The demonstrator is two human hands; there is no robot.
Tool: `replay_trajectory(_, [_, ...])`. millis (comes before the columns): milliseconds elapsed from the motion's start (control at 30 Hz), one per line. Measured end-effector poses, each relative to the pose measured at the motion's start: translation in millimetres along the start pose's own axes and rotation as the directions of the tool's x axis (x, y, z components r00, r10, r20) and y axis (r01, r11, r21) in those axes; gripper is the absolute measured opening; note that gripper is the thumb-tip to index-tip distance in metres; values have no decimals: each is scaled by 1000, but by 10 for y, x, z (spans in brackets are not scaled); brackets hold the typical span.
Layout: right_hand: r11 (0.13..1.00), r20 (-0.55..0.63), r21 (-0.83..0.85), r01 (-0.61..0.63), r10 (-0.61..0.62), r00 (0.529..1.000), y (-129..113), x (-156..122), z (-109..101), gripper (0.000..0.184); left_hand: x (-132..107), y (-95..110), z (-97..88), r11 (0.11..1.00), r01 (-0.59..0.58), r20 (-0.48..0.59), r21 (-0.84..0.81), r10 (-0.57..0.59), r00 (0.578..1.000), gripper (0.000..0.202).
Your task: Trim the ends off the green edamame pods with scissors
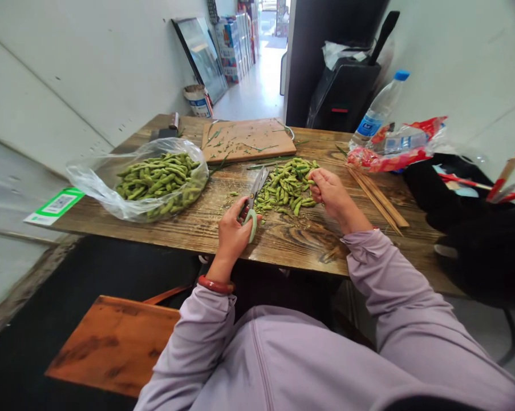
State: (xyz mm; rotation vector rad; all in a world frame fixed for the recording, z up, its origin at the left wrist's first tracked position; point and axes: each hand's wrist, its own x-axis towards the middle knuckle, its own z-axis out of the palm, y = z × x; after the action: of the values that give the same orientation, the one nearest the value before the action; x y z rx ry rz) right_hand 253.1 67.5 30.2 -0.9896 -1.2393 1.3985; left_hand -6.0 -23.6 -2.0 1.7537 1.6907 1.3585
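My left hand (232,231) is closed round the pale green handles of a pair of scissors (256,185), whose blades point away from me and stand slightly apart. Just right of the blades lies a loose pile of green edamame pods (285,185) on the wooden table (278,242). At the pile's right edge, my right hand (332,197) pinches a pod at its fingertips, mostly hidden by the fingers. To the left, a clear plastic bag (97,178) lies open with many more edamame pods (157,177) inside.
A cutting board (244,142) with green scraps lies behind the pile. Wooden chopsticks (379,197), a water bottle (379,111) and red plastic packaging (389,154) are to the right. A QR code card (56,205) sits at the left edge, above a wooden stool (116,348).
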Motion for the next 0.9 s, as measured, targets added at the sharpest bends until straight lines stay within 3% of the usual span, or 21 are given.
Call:
replay_trajectory(167, [999,-18,50,-3,4,1000,43,-47,-17,53,26,-62,33,1000,-10,-38,26,11,999,51])
replay_trajectory(400, [1000,-10,1,-20,20,1000,192,4,148,53,55,-54,38,994,-6,-56,113,12,998,51])
replay_trajectory(533, [999,-21,-21,48,-49,999,165,-8,192,45,48,-45,11,993,-20,-44,113,25,999,53])
replay_trajectory(767, [946,133,-252,203,-174,976,66,-160,247,33,15,-76,-2,998,-39,53,43,36,998,55])
replay_trajectory(900, [946,216,-281,163,-103,971,122,-210,277,32,-9,-51,-4,998,-54,83,-26,56,995,56])
